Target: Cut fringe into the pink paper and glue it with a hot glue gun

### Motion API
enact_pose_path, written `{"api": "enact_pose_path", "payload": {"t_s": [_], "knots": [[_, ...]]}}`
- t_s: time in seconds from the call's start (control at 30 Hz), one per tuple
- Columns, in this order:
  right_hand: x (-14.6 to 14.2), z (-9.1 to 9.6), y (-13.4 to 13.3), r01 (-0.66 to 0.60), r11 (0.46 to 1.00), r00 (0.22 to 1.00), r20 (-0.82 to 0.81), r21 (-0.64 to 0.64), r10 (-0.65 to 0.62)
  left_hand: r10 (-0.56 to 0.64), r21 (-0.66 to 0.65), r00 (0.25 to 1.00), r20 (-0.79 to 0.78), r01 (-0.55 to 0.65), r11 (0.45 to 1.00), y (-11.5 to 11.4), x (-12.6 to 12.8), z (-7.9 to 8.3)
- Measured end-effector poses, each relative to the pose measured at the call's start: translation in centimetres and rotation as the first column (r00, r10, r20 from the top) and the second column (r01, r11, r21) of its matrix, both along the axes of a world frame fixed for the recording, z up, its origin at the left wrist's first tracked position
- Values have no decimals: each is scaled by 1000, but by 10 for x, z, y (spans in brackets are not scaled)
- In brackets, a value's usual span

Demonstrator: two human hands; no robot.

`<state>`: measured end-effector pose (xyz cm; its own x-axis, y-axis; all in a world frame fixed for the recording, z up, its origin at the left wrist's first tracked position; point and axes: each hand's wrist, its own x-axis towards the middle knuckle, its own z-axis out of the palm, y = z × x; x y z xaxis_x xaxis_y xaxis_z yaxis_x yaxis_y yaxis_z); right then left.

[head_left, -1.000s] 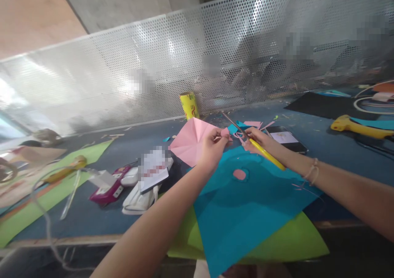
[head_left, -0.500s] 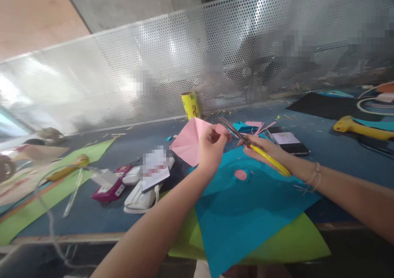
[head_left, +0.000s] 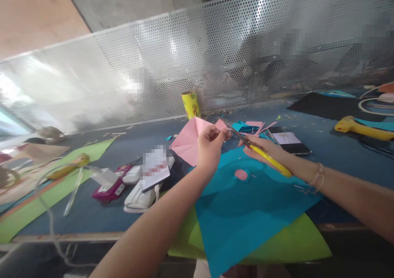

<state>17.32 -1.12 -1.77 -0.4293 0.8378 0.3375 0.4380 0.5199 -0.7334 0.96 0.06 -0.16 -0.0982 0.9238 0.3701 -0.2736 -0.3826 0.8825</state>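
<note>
left hand (head_left: 211,146): grip pinching small pink paper piece (head_left: 220,124), frame centre | right hand (head_left: 263,145): grip around yellow-handled scissors (head_left: 272,161), right of centre | yellow printed cylinder (head_left: 191,105): standing on bench (head_left: 129,140), above centre, contents not visible

One bare left hand (head_left: 211,146), one bare right hand (head_left: 267,144), one pair of yellow-handled metal scissors (head_left: 273,163), one large blue paper sheet (head_left: 246,216), one yellow printed cylinder (head_left: 191,105).

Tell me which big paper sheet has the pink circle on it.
The blue sheet, lying over a green sheet; only it bears the pink circle.
</note>
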Motion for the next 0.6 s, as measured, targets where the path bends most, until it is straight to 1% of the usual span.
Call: {"api": "enact_pose_path", "payload": {"t_s": [0.2,0.37,0.43,0.6], "knots": [[-2,4,-4,32,999,999,15,27,-33,-5,-63,1000,31,7,998,-2,0,0],[-2,4,-5,45,998,998,44,33,-46,-83,-125,996,46,88,988,-4,-1,1],[-1,3,-4,34,999,998,49,29,-35,-99,-126,994,45,104,987,-4,-1,2],[2,0,1,33,999,996,80,23,-35,-95,-109,995,21,97,989,-3,-2,1]]}}
